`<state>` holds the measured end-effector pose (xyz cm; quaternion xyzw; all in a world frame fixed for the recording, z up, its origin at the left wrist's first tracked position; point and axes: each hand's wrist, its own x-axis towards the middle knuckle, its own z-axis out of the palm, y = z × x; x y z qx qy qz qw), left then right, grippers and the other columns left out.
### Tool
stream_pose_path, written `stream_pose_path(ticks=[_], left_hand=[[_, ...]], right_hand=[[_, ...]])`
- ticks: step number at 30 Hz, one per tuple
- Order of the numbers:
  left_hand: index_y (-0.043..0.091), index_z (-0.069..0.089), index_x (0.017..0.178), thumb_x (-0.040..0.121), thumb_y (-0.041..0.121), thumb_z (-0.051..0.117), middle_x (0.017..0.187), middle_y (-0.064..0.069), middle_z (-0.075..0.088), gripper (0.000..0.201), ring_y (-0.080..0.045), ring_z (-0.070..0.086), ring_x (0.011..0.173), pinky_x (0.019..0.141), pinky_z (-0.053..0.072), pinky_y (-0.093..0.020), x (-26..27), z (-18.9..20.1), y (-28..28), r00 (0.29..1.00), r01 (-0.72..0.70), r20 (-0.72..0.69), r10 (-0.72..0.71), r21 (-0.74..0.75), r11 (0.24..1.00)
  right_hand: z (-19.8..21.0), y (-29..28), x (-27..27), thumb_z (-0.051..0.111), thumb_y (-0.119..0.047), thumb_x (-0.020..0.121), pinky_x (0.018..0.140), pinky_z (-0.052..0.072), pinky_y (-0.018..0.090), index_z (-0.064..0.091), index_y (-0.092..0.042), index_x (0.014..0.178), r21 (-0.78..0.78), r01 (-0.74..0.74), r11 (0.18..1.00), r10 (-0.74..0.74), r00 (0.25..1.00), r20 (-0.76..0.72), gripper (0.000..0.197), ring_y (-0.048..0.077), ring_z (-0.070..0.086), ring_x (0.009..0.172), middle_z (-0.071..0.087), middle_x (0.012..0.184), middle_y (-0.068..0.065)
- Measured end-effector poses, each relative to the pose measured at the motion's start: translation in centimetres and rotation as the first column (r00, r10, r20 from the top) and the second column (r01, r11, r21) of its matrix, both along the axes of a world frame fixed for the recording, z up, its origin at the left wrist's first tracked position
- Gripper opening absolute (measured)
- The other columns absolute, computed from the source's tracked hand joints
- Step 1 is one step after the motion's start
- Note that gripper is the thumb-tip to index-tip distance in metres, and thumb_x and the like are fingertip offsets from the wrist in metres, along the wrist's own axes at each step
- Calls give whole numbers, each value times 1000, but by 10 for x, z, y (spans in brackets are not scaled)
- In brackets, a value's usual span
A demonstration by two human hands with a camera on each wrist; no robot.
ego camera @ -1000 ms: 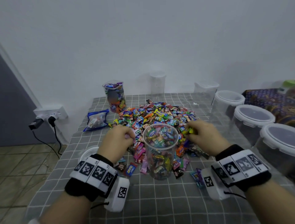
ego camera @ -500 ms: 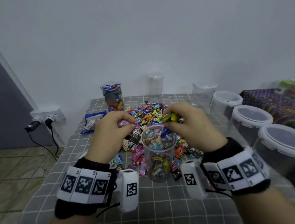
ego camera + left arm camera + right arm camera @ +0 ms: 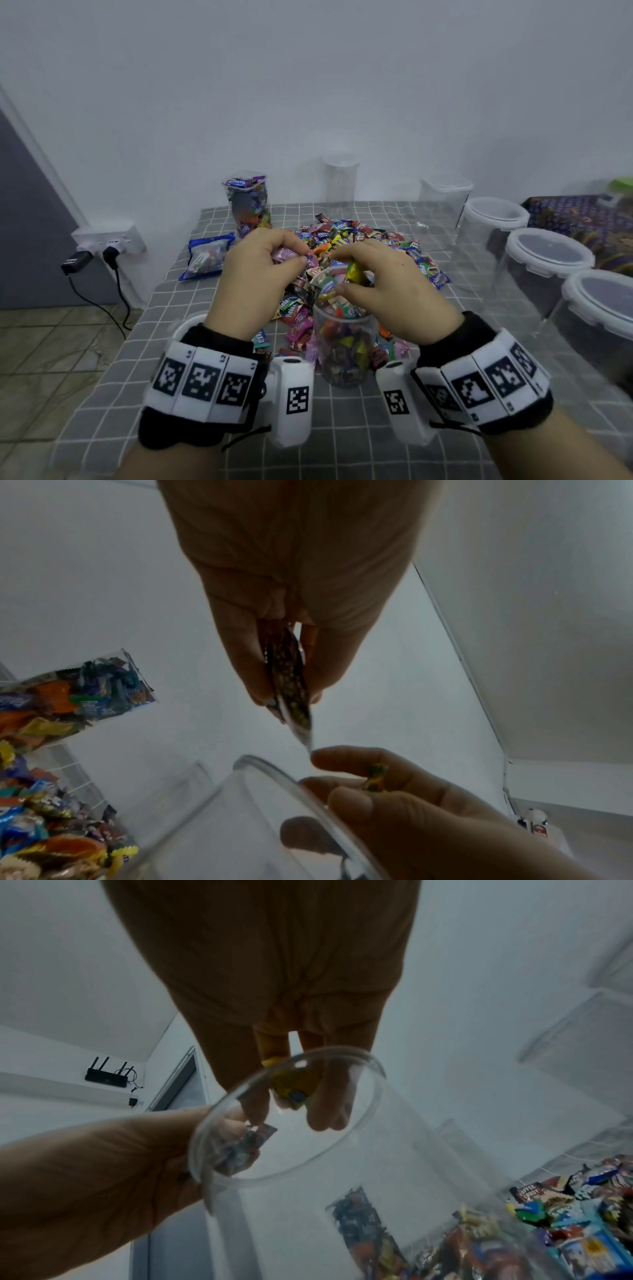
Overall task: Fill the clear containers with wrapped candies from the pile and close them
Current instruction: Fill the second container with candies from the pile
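Note:
A clear round container [image 3: 342, 346] stands at the middle of the table, packed with wrapped candies nearly to its rim [image 3: 287, 1069]. Behind it spreads the candy pile [image 3: 359, 240]. My left hand [image 3: 301, 257] hovers at the container's left edge and pinches pink-purple wrapped candies [image 3: 287, 255], seen edge-on as a dark wrapper [image 3: 287, 680] in the left wrist view. My right hand [image 3: 342, 272] is over the mouth and holds a yellow candy [image 3: 354, 272] between thumb and fingers, the same yellow candy [image 3: 291, 1085] showing through the rim.
At the back stand a filled square container [image 3: 248, 202], an empty tall container [image 3: 340, 181] and a lidded square container [image 3: 443, 205]. Several lidded round tubs [image 3: 544, 260] line the right side. A blue bag [image 3: 209, 255] and a loose lid [image 3: 186, 329] lie left.
Both hands lifted from the pile with candies in their fingers and came together over the container's mouth.

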<state>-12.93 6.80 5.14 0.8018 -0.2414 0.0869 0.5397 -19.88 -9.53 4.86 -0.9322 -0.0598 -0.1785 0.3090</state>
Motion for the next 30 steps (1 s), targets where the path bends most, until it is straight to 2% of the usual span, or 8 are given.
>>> stream_pose_path(ticks=[3, 7, 11, 12, 15, 20, 25, 30], left_hand=[[35, 63, 68, 79, 9, 69, 89, 4, 63, 29, -16, 60, 82, 77, 50, -39, -2, 4, -3, 1000, -13, 10, 13, 4, 1000], [34, 63, 69, 79, 9, 69, 93, 4, 63, 28, -12, 59, 86, 80, 50, -35, 0, 5, -10, 999, -7, 35, 7, -9, 1000], [35, 60, 69, 79, 9, 69, 86, 13, 58, 30, -8, 57, 80, 78, 47, -28, 0, 3, -20, 996, 79, 41, -82, 59, 995], [36, 59, 70, 79, 9, 69, 84, 15, 57, 30, -2, 55, 78, 77, 44, -22, 0, 2, -23, 992, 108, 52, -113, 96, 990], [35, 60, 72, 79, 9, 69, 83, 15, 57, 28, 3, 53, 80, 71, 37, -8, -1, -3, -30, 975, 176, 96, -201, 225, 958], [21, 71, 85, 79, 14, 71, 88, 8, 65, 10, -3, 57, 83, 75, 42, -13, -4, -7, -35, 944, 241, 138, -300, 331, 912], [29, 69, 84, 80, 25, 67, 86, 7, 67, 6, -4, 61, 85, 81, 49, -28, -2, -9, -29, 951, 254, 132, -280, 185, 950], [37, 66, 82, 84, 17, 68, 86, 13, 67, 20, -1, 62, 81, 76, 52, -28, -2, -15, 4, 989, 124, 70, -129, 74, 990]], right_hand=[[-3, -1, -6, 67, -17, 83, 97, 38, 22, 35, -26, 141, 48, -32, 998, 32, 999, 3, 67, 1, 39, 115, 42, 132, -9], [-16, -4, -14, 68, -35, 78, 104, 24, 13, 27, -24, 144, 164, 3, 986, -17, 997, 80, 79, -1, 28, 130, 32, 136, -16], [-39, -4, -19, 78, -55, 57, 110, 30, 22, 10, -28, 148, 405, 50, 913, 1, 992, -125, 117, -4, 31, 133, 29, 141, -21], [-44, -3, -20, 85, -50, 55, 104, 35, 15, 9, -29, 148, 477, 39, 878, 39, 988, -153, 122, -11, 38, 125, 34, 136, -24], [-54, -2, -20, 83, -27, 62, 86, 36, -1, 16, -31, 141, 598, 25, 801, 86, 984, -157, 104, -21, 45, 109, 41, 122, -29], [-54, -3, -18, 82, -17, 65, 82, 39, 4, 39, -36, 111, 604, 15, 797, 54, 994, -96, 67, -19, 52, 100, 54, 113, -22], [-58, -4, -17, 83, -11, 66, 82, 41, 6, 40, -36, 112, 630, 4, 777, 49, 997, -67, 68, -14, 55, 101, 57, 112, -19], [-58, -5, -21, 82, -15, 67, 84, 41, 6, 39, -39, 112, 601, 9, 799, 49, 996, -79, 67, -13, 55, 103, 57, 110, -22]])
